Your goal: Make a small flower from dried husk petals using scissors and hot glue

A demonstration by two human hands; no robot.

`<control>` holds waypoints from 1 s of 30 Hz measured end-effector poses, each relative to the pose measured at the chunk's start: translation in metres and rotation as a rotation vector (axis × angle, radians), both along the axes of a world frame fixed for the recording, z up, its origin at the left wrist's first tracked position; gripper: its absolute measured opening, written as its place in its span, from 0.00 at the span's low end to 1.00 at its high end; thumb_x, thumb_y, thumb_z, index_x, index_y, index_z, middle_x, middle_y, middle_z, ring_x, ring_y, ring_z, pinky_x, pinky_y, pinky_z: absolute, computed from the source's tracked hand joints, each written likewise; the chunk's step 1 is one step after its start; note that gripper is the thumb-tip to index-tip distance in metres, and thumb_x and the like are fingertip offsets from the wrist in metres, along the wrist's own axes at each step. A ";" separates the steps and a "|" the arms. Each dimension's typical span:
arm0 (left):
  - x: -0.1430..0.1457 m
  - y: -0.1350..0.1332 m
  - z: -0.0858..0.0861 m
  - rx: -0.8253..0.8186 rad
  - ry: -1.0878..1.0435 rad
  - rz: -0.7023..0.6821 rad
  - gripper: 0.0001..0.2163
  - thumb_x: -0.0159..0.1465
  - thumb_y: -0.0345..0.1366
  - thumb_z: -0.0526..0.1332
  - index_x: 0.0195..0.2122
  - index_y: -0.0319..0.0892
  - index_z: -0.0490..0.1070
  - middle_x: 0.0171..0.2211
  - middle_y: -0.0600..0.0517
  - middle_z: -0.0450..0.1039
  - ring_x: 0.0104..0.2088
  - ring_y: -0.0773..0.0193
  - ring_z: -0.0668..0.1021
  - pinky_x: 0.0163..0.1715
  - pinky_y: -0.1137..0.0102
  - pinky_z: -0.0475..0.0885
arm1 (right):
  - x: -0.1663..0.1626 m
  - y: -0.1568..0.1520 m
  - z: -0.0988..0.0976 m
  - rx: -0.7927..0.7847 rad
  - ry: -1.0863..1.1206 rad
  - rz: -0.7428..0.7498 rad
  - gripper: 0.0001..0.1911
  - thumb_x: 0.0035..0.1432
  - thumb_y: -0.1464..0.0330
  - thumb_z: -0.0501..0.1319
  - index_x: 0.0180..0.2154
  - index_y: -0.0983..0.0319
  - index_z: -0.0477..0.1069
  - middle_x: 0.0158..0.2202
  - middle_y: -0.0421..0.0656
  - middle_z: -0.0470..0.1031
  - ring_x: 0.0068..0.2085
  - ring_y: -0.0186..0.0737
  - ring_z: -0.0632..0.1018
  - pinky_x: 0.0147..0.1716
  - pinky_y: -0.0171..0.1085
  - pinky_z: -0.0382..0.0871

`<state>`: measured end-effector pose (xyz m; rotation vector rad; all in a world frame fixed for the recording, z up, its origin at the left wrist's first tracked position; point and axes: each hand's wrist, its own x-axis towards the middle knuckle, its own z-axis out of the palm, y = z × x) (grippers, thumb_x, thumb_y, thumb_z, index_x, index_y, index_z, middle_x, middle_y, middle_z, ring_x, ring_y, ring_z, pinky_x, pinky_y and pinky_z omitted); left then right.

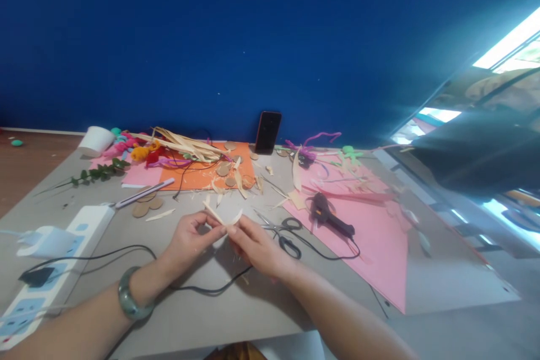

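Both hands meet over the middle of the grey table, pinching a short pale strip of dried husk or raffia (215, 214); its exact kind is hard to tell. My left hand (193, 236), with a green bangle (129, 292) on its wrist, holds the strip between thumb and fingers. From the other side my right hand (253, 239) pinches it, and a curled end stands up by the fingertips. Just right of the right hand lie scissors (291, 236) with dark handles. Small pale shavings are scattered beneath and around the hands.
A black glue gun (331, 216) rests on pink paper (379, 259), its cord crossing the table. At left stands a white power strip (90, 230) with plugs. Behind are a utility knife (144, 193), a bundle of pale strips (189, 146), orange paper (189, 180) and a propped phone (268, 132).
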<state>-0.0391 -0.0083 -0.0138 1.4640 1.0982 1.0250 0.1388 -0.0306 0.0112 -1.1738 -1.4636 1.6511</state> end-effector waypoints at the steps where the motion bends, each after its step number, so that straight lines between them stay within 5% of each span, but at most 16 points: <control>1: 0.000 -0.001 0.000 0.000 0.013 -0.012 0.09 0.54 0.39 0.67 0.24 0.39 0.74 0.26 0.51 0.78 0.30 0.64 0.76 0.34 0.72 0.69 | 0.000 0.000 -0.001 -0.013 0.002 -0.006 0.18 0.60 0.51 0.54 0.35 0.60 0.64 0.21 0.34 0.59 0.21 0.29 0.59 0.20 0.30 0.49; 18: -0.001 0.002 0.010 0.098 0.071 -0.125 0.07 0.58 0.38 0.64 0.27 0.39 0.75 0.29 0.50 0.76 0.32 0.63 0.75 0.37 0.70 0.68 | 0.007 0.006 0.003 -0.390 0.216 -0.023 0.19 0.54 0.54 0.62 0.28 0.60 0.57 0.16 0.29 0.59 0.14 0.23 0.49 0.13 0.27 0.37; 23: -0.005 0.008 0.008 0.123 0.063 -0.106 0.07 0.58 0.39 0.64 0.27 0.40 0.74 0.29 0.50 0.75 0.33 0.63 0.75 0.38 0.69 0.68 | 0.018 0.010 0.015 -0.384 0.338 -0.043 0.21 0.53 0.56 0.63 0.25 0.60 0.54 0.15 0.30 0.59 0.14 0.22 0.48 0.12 0.26 0.36; 30: -0.005 0.010 0.003 0.042 0.002 -0.040 0.09 0.56 0.41 0.64 0.27 0.40 0.75 0.27 0.51 0.74 0.29 0.64 0.74 0.31 0.71 0.67 | 0.025 0.019 0.016 -0.253 0.281 -0.301 0.19 0.51 0.56 0.63 0.26 0.60 0.56 0.17 0.30 0.60 0.15 0.22 0.49 0.14 0.26 0.38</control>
